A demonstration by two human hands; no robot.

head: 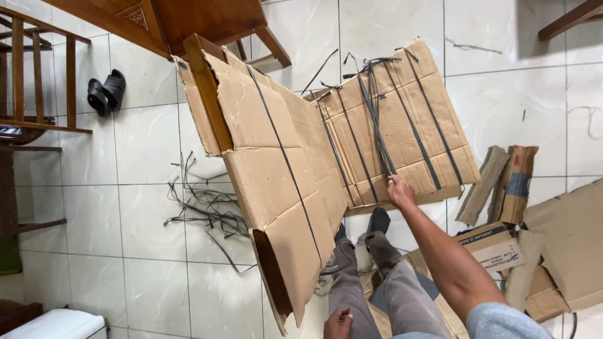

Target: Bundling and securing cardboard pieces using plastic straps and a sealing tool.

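My right hand (399, 191) reaches forward to the near edge of a flat cardboard bundle (408, 119) and grips the black straps (379, 125) where they run down to that edge. The bundle is tilted and leans against a long folded cardboard box (276, 169), which has one black strap along its length. My left hand (338, 324) is low at the frame's bottom edge, fingers curled, close to the box's near open end (271, 276). Whether it holds anything is hidden. My legs in grey trousers (377, 289) stand between the two hands.
Loose cut black straps (204, 204) lie on the white tile floor at the left. Cardboard scraps and flattened boxes (509, 188) are piled at the right. Wooden furniture (188, 22) stands at the top, a wooden chair (38, 75) and black sandals (105, 91) at the far left.
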